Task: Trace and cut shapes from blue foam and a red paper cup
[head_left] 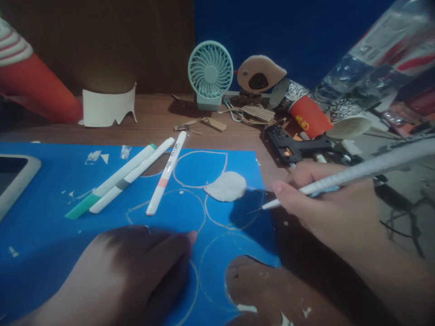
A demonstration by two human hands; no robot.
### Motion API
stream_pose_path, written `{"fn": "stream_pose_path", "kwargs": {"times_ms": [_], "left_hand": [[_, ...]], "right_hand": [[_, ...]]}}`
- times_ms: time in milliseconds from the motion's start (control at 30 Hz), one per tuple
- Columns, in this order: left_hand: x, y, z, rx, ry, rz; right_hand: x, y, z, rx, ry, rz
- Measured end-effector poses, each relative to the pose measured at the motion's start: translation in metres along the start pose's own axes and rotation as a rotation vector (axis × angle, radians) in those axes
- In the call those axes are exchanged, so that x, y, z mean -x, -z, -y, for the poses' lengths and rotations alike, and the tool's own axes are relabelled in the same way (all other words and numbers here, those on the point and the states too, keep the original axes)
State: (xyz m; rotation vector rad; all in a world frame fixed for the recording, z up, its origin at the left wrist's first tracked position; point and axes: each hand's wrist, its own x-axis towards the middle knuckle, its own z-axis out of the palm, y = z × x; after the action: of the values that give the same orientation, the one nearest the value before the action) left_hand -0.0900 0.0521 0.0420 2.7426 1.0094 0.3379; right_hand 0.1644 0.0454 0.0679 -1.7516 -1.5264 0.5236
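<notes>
My right hand (316, 194) pinches a white pen-shaped tool (353, 171) with a thin, needle-like tip. That tip is over a drawn outline on a blue sheet (84, 249), just right of a white leaf-shaped cutout (228, 186). Palm down on the sheet, my left hand (136, 267) rests with its fingers lying close together, pointing right; its thumb is hidden. Several pale leaf-shaped outlines surround the cutout. Behind my left hand lie a marker with a green cap (83, 206), a marker with a grey band (132, 174) and a marker with an orange band (166, 176).
A mint-green fan (210, 72) stands at the back, beside a bird-shaped cutout (261, 73). Right of the sheet lies a black glue gun (288, 145), near an orange paper cup (311, 117) and plastic bottles (370, 59). A phone (32, 170) is at left. Paper scraps are scattered about.
</notes>
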Motion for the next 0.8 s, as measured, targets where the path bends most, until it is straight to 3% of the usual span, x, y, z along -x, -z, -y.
{"fn": "stream_pose_path", "kwargs": {"times_ms": [533, 800], "left_hand": [[0.002, 0.000, 0.002, -0.006, 0.012, 0.018], [-0.005, 0.000, 0.001, 0.055, 0.001, 0.042]], "right_hand": [[0.003, 0.000, 0.003, 0.034, -0.036, -0.061], [-0.002, -0.004, -0.013, -0.275, -0.031, -0.366]]}}
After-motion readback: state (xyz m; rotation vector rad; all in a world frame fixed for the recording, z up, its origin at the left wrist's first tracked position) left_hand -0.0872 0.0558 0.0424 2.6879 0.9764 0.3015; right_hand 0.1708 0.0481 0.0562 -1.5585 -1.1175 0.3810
